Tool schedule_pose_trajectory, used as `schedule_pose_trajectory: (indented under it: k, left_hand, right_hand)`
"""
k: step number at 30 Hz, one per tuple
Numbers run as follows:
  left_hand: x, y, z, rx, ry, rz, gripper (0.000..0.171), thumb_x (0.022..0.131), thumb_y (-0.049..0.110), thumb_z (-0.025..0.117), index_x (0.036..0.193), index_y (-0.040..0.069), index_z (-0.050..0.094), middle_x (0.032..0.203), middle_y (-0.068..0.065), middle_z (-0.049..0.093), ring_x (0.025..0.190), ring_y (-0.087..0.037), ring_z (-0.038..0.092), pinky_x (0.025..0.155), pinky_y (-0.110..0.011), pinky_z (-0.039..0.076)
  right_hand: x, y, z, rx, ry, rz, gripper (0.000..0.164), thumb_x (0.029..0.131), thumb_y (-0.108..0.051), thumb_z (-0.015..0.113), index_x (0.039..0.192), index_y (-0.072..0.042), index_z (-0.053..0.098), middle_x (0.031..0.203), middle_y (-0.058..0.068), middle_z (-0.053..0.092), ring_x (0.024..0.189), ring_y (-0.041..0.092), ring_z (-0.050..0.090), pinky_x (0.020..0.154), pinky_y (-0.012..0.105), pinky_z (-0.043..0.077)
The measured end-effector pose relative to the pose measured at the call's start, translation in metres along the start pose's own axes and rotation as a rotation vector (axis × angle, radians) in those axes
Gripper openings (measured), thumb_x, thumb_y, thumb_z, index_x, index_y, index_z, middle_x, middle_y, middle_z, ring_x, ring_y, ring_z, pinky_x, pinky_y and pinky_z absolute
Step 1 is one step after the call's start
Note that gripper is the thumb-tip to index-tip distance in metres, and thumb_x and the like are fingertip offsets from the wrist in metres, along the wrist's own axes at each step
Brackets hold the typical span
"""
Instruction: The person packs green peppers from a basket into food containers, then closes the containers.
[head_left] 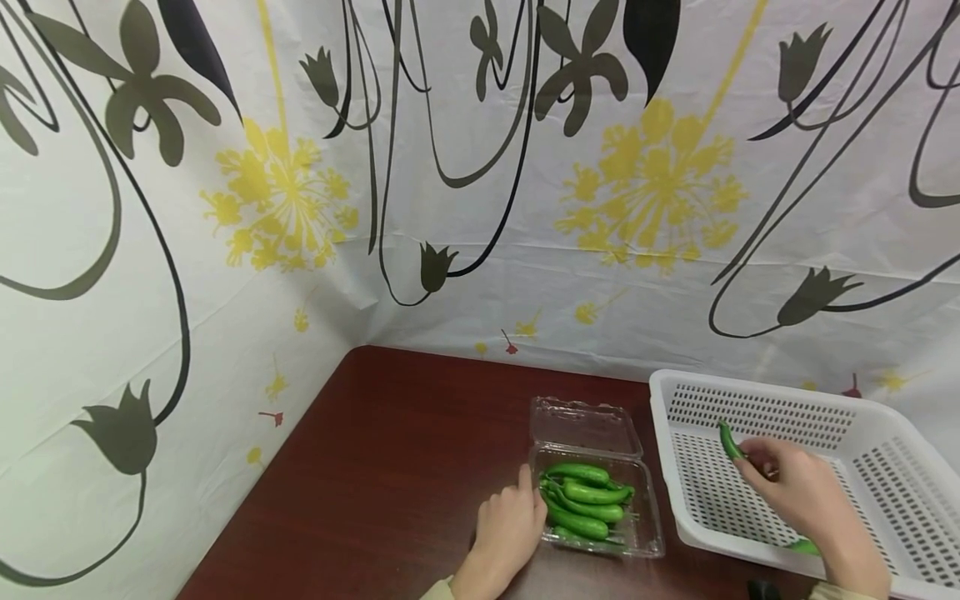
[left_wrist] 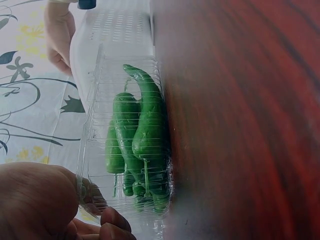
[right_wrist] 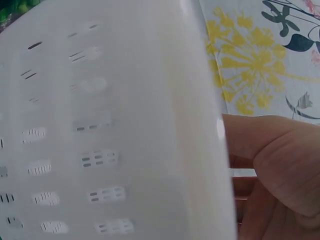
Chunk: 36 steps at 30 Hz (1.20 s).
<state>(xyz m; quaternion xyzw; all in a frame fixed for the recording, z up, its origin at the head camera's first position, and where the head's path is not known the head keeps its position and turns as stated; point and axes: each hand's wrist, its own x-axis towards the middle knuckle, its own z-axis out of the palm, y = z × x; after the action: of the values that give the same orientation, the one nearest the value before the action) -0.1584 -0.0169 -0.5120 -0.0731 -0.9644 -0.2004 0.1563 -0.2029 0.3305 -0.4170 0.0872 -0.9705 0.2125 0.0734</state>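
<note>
In the head view, my left hand [head_left: 510,525] holds the left edge of a clear plastic clamshell container [head_left: 647,533], its index finger stretched along the rim. The hinged lid [head_left: 585,423] lies back, away from me. Several green chili peppers [head_left: 592,493] fill the container; the left wrist view shows green peppers [left_wrist: 150,122] through its ribbed wall. Over the white basket [head_left: 663,467], my right hand [head_left: 795,483] pinches one green chili pepper [head_left: 727,440] between thumb and fingers. The basket wall hides that pepper in the right wrist view.
Another green pepper [head_left: 804,547] lies in the basket near its front wall. A dark object [head_left: 763,590] sits at the bottom edge, before the basket. The reddish-brown table [head_left: 375,467] meets a patterned cloth [head_left: 465,317] behind and at the left.
</note>
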Motion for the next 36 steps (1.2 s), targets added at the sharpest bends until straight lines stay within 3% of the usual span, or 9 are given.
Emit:
schedule_pose_trajectory:
  k: [6, 18, 29, 36]
  left_hand:
    - [0.000, 0.001, -0.001, -0.005, -0.008, -0.004, 0.038, 0.095, 0.017, 0.061, 0.126, -0.005, 0.063, 0.068, -0.013, 0.067, 0.048, -0.026, 0.060, 0.040, -0.036, 0.042]
    - [0.000, 0.001, -0.002, 0.007, 0.002, -0.005, 0.038, 0.095, 0.017, 0.062, 0.126, -0.005, 0.063, 0.068, -0.013, 0.067, 0.047, -0.026, 0.060, 0.040, -0.036, 0.042]
    - [-0.001, 0.001, 0.000, 0.010, 0.000, -0.003, 0.038, 0.095, 0.017, 0.062, 0.125, -0.005, 0.063, 0.068, -0.012, 0.067, 0.047, -0.026, 0.060, 0.040, -0.036, 0.042]
    - [-0.001, 0.001, -0.001, 0.015, 0.017, -0.003, 0.037, 0.094, 0.017, 0.062, 0.125, -0.004, 0.064, 0.069, -0.012, 0.068, 0.049, -0.027, 0.061, 0.041, -0.037, 0.043]
  right_hand:
    - [-0.002, -0.009, 0.004, -0.001, 0.058, -0.066, 0.013, 0.087, -0.009, 0.074, 0.096, 0.000, 0.071, 0.079, 0.000, 0.068, 0.069, 0.018, 0.063, 0.061, 0.038, 0.051]
    - [0.000, -0.031, 0.017, -0.034, 0.148, -0.182, 0.015, 0.081, -0.006, 0.077, 0.094, -0.002, 0.072, 0.077, -0.002, 0.060, 0.070, 0.015, 0.058, 0.061, 0.038, 0.050]
    - [0.002, -0.045, 0.032, -0.020, 0.247, -0.362, 0.025, 0.072, -0.002, 0.083, 0.093, -0.010, 0.071, 0.082, -0.007, 0.058, 0.071, 0.010, 0.055, 0.061, 0.033, 0.050]
    - [0.003, -0.055, 0.037, -0.001, 0.242, -0.388, 0.026, 0.074, 0.000, 0.082, 0.096, -0.009, 0.071, 0.086, -0.006, 0.059, 0.074, 0.015, 0.059, 0.063, 0.035, 0.052]
